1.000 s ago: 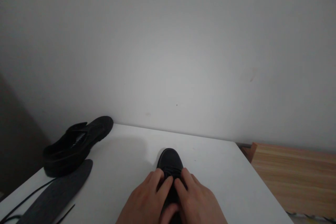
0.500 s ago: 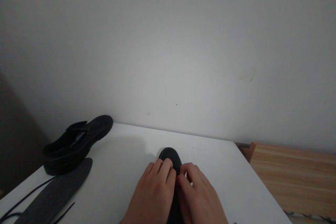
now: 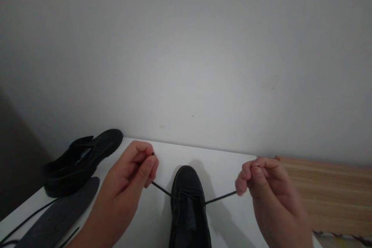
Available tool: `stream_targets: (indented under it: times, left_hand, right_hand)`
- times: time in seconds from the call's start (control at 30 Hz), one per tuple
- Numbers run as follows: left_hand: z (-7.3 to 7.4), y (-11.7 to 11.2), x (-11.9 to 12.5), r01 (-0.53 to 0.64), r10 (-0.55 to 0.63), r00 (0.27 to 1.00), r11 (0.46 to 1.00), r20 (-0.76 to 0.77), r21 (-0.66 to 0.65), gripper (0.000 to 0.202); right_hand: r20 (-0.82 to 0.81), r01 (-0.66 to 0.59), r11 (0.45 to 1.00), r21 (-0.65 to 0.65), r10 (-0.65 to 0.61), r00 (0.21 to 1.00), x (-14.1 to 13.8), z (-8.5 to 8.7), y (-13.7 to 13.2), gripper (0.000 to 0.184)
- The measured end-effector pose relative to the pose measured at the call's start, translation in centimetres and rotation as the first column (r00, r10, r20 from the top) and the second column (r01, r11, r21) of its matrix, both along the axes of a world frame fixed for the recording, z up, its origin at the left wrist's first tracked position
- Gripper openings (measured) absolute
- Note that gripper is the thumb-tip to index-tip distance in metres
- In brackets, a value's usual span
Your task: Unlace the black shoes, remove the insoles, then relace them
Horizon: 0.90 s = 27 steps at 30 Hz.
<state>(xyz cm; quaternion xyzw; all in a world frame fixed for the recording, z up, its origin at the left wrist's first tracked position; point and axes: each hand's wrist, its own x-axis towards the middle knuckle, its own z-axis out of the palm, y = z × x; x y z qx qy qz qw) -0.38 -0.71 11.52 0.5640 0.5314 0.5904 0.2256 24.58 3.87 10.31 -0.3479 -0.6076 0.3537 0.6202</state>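
Note:
A black shoe (image 3: 188,201) stands on the white table (image 3: 221,162) with its toe pointing to the wall. A black shoelace (image 3: 218,198) runs out of its eyelets to both sides. My left hand (image 3: 129,180) is raised left of the shoe and pinches one lace end. My right hand (image 3: 269,193) is raised to the right and pinches the other end. Both lace halves are pulled taut and level.
A second black shoe (image 3: 80,159) lies at the table's far left by the wall. A dark insole (image 3: 59,215) and a loose black lace (image 3: 27,221) lie in front of it. A wooden surface (image 3: 328,197) adjoins the table on the right.
Both hands left the top of the shoe, moved apart and upward, each drawing a lace end outward until the lace went taut.

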Motion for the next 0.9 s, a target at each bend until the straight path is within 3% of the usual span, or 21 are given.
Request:
stream_targets:
  times: [0.1,0.17,0.23,0.33,0.4,0.57,0.67,0.77,0.9]
  left_hand:
    - [-1.4,-0.1,-0.3,-0.017,-0.030,0.971,0.981,-0.237,-0.191,0.018]
    - [-2.3,-0.2,-0.1,0.027,-0.159,0.917,0.939,-0.366,-0.342,0.021]
    - [-3.1,-0.3,0.3,0.097,-0.316,0.856,0.876,-0.409,-0.473,0.023]
    - [-4.2,-0.5,0.6,0.185,-0.455,0.824,0.779,-0.337,-0.599,0.023]
    - [-4.8,-0.5,0.6,0.231,-0.462,0.849,0.760,-0.256,-0.607,0.022]
    - [-5.7,-0.6,0.6,0.394,-0.487,0.871,0.771,-0.065,-0.500,0.026]
    - [-5.6,-0.7,0.8,0.478,-0.498,0.862,0.737,0.095,-0.479,0.029]
    - [-5.1,-0.6,1.2,0.561,-0.521,0.821,0.665,0.232,-0.493,0.032]
    - [-4.5,-0.3,1.3,0.666,-0.604,0.743,0.625,0.288,-0.407,0.027]
  right_hand:
    - [0.222,-0.029,0.999,-0.044,0.038,0.974,1.1,-1.8,0.7,0.013]
    - [0.436,-0.069,0.994,-0.083,0.098,0.895,1.5,-2.8,0.6,0.016]
    - [0.609,-0.124,0.978,-0.168,0.202,0.767,1.5,-3.5,0.2,0.015]
    - [0.705,-0.202,0.931,-0.304,0.363,0.610,1.1,-4.5,-0.3,0.015]
    - [0.692,-0.226,0.912,-0.342,0.407,0.596,0.8,-5.1,-0.4,0.020]
    - [0.518,-0.268,0.889,-0.372,0.438,0.735,0.6,-6.0,-0.2,0.029]
    - [0.343,-0.368,0.803,-0.468,0.549,0.762,0.4,-6.2,0.1,0.034]
    - [0.200,-0.453,0.722,-0.523,0.621,0.758,0.3,-6.1,0.1,0.031]
    - [0.124,-0.491,0.636,-0.595,0.676,0.726,0.5,-5.7,-0.2,0.023]
